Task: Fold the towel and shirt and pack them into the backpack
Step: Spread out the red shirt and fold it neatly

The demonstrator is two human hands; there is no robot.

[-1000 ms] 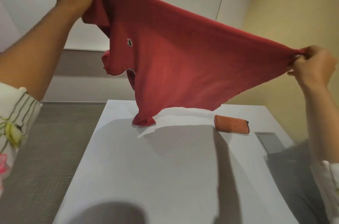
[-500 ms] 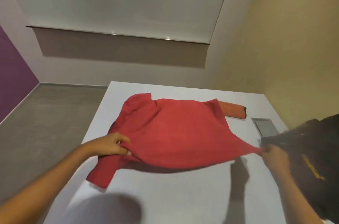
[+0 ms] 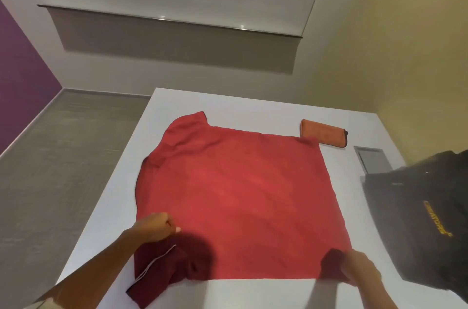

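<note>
Nearest the camera, the left hand [image 3: 155,226] was closed on the near left part of the red shirt [image 3: 240,194], by the near sleeve, which lay rumpled and dark in shadow just below the wrist. The right hand [image 3: 359,269] was pinched shut on the shirt's near right corner. A second earlier both hands had held the shirt stretched high in the air; half a second ago it was coming down, still sagging between them. At this moment it lay spread almost flat on the white desk [image 3: 253,293], its far sleeve bunched at the upper left. That probably meant the laying-out was finished and the folding itself could begin, once the near sleeve was smoothed. To the right, the black backpack [image 3: 417,220] stood just beside the shirt's right edge, apart from it. Farthest off, the orange towel [image 3: 324,132] lay already folded, its near edge touching or slightly under the shirt's far right corner.
</note>
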